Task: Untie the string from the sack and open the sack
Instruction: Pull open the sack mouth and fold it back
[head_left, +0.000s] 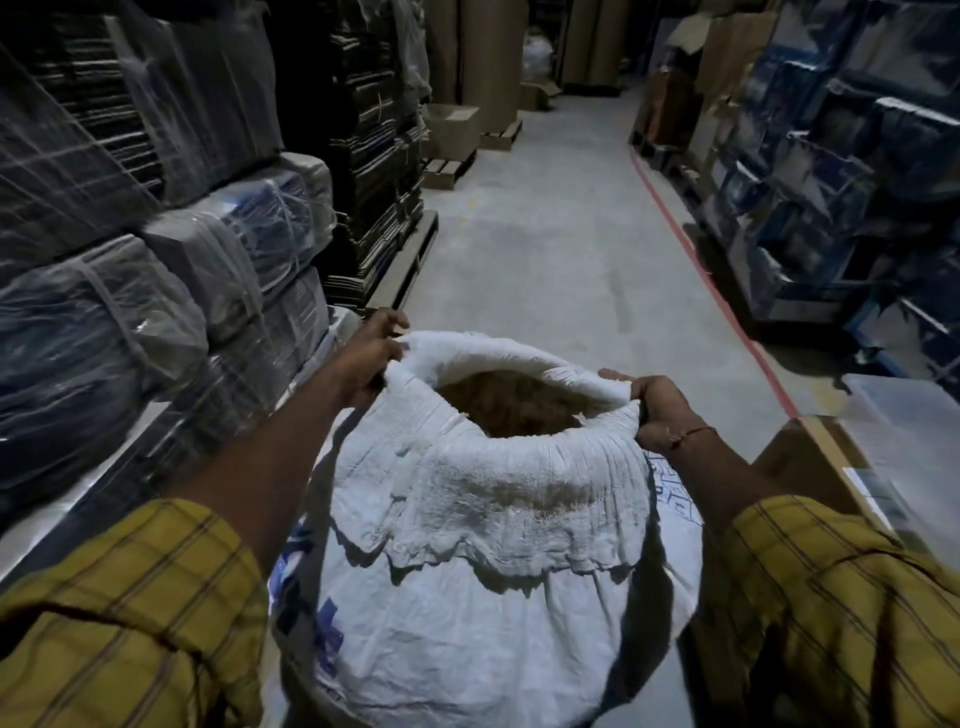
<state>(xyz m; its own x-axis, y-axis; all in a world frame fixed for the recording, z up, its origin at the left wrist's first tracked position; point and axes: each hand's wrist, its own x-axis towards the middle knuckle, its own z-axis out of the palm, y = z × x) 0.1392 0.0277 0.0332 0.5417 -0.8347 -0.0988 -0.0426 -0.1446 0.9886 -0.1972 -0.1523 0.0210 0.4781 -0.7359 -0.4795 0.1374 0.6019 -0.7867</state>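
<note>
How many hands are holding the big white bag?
2. The left hand grips the rolled rim on the left side of the bag, and the right hand grips the rim on the right side. No other hands show.

White sack (467, 597) with blue print, brown contents (511, 405); yellow plaid sleeves (130, 613).

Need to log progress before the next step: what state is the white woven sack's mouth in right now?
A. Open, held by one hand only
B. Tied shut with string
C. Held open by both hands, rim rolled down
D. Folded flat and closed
C: the left hand and the right hand grip opposite sides of the rolled-down rim of the white woven sack, and brown contents show through the open mouth.
</note>
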